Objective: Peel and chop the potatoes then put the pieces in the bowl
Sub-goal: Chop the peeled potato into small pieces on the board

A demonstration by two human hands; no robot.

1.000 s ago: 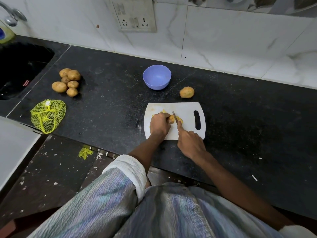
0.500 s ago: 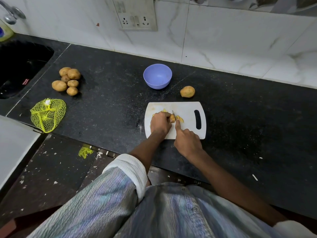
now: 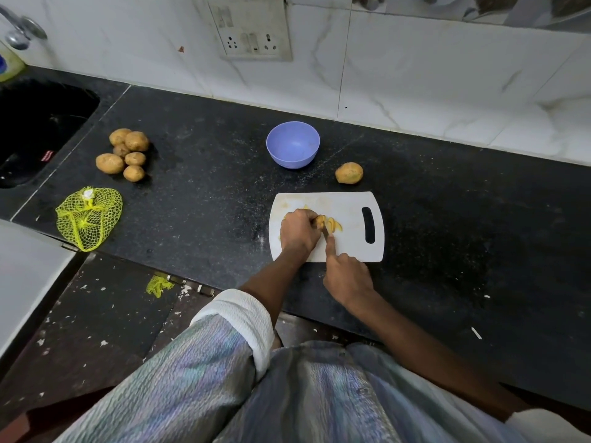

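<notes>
Potato in hand: a small yellow, partly cut potato (image 3: 319, 221) sits on the white plastic cutting board (image 3: 351, 247), near its middle.
Cut pieces: a few pale yellow slices (image 3: 334, 224) lie just right of it on the board; a scrap or two shows beyond the knuckles.
Left hand (image 3: 299, 233): fingers curled over the potato, gripping it against the board.
Right hand (image 3: 347, 276): wrapped round a knife handle, forefinger stretched along the blade's back; the knife blade (image 3: 327, 230) is thin and mostly hidden, so it probably meets the potato, though I cannot tell for sure.
Bowl: the round lilac plastic bowl (image 3: 292, 145) stands beyond the board, with nothing in it.
Waiting potatoes: one brown unpeeled potato (image 3: 349, 173) lies just beyond the board; a heap of six brown potatoes (image 3: 126, 154) is well apart to the left, beside a yellow mesh net bag (image 3: 89, 217).
Progress: early, by my judgement; one potato is half chopped, no pieces are bowled, seven remain unpeeled.
</notes>
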